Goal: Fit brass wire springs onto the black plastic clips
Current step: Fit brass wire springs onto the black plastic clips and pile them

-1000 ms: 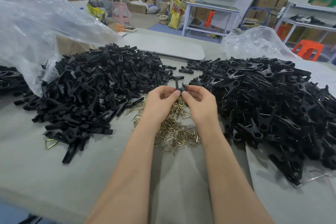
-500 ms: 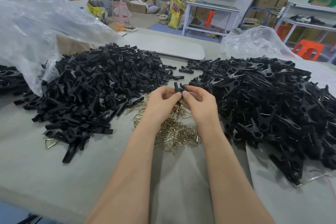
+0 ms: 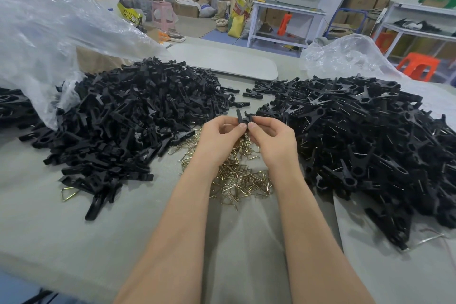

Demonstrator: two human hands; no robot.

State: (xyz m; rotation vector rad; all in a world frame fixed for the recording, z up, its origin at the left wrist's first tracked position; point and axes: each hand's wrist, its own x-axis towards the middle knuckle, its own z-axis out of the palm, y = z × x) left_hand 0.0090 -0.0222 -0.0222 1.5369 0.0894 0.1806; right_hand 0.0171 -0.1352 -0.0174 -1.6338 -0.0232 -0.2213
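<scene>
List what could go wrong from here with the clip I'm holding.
1. The left hand and right hand pinch the black clip by the fingertips only; it may slip and drop into the brass springs below.
2. The pile of sprung clips lies close on the right; an unfinished clip could get mixed in. Whether a spring is seated cannot be seen.

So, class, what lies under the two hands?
Brass springs heaped on the table. The left hand and right hand, pinching a clip, cover part of the heap; that part is hidden.
</scene>
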